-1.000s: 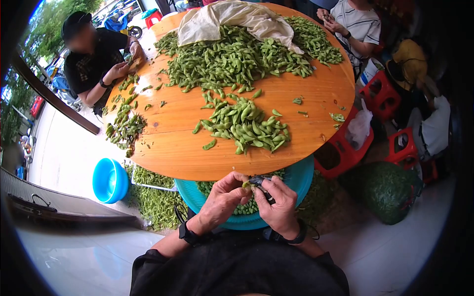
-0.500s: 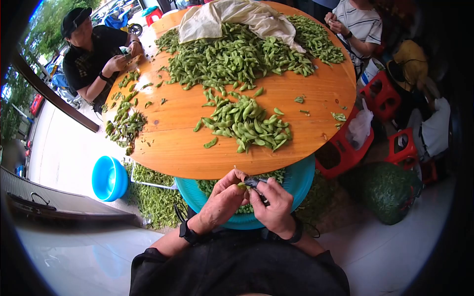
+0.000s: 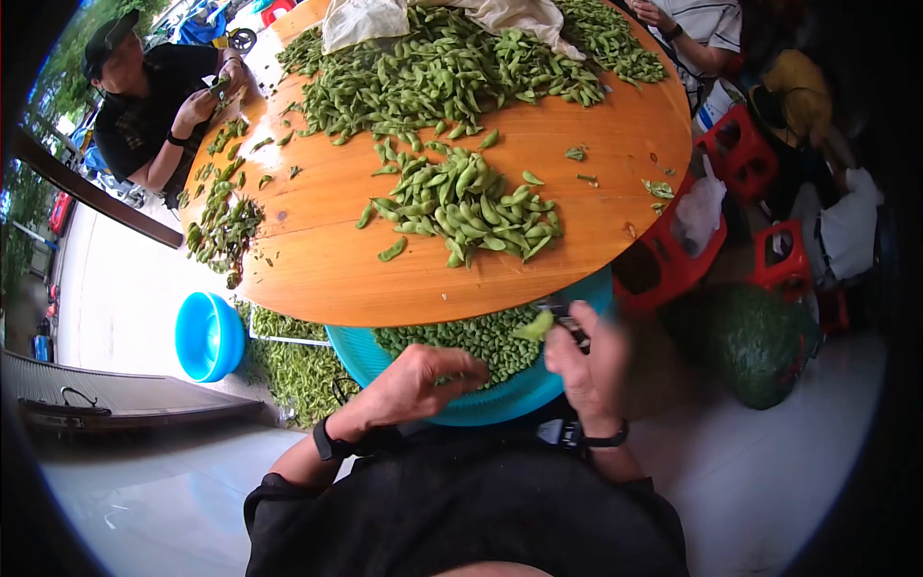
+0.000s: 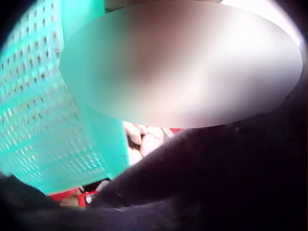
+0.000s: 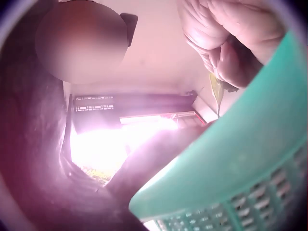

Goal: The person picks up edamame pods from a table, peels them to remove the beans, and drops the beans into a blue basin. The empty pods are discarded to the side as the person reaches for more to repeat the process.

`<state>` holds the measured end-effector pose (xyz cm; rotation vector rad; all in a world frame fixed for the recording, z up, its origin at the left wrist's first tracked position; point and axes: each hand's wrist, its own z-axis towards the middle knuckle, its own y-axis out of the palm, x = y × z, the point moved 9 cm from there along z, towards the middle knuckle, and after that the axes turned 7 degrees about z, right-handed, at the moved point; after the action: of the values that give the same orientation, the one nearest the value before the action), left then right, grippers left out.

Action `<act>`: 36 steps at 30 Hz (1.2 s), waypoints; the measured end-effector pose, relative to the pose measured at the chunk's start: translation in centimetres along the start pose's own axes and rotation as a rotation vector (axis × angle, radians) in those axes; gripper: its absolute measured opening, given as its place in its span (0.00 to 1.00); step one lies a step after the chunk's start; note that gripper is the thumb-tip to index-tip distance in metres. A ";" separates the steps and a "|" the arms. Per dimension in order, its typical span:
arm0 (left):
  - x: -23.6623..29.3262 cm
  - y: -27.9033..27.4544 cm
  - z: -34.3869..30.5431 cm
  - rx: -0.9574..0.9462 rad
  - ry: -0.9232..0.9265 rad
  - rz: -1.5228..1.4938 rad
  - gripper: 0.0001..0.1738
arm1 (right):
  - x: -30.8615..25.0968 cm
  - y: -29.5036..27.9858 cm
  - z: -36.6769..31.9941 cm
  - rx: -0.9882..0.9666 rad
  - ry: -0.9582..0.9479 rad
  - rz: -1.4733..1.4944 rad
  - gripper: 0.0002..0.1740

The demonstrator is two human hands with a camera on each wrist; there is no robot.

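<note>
In the head view the right hand (image 3: 591,370), blurred, pinches a green pod (image 3: 536,327) over the right side of a teal basket (image 3: 358,358). A dark covering shows at its fingers. The left hand (image 3: 418,385), its fingers bent, hovers over the basket's left part, apart from the right hand; nothing shows in its grasp. Shelled green beans (image 3: 481,341) lie in the basket. From the right wrist view, the right hand (image 5: 236,38) has the pod (image 5: 217,94) at its fingertips, above the basket rim (image 5: 216,149). Only the basket side (image 4: 38,96) is plain in the left wrist view.
A wooden table (image 3: 327,269) carries a small pod pile (image 3: 461,207), a large pile (image 3: 413,87) and a cloth (image 3: 365,24). Two people sit around it. A blue basin (image 3: 209,337) stands on the left, red stools (image 3: 740,154) and a full green bag (image 3: 745,341) on the right.
The hands have parted: the left went left, the right moved right with a pod between its fingers. The table and piles sit higher in the head view.
</note>
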<state>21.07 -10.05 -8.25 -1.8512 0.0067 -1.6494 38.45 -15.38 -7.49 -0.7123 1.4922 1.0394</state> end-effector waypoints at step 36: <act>-0.8 -2.4 1.2 0.477 -0.097 -0.386 0.07 | 1.7 4.9 0.4 -0.366 0.262 0.193 0.13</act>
<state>20.99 -7.28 -7.88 -1.6189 -0.7612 -1.6210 33.99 -12.69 -8.02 -1.0074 1.6353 1.4325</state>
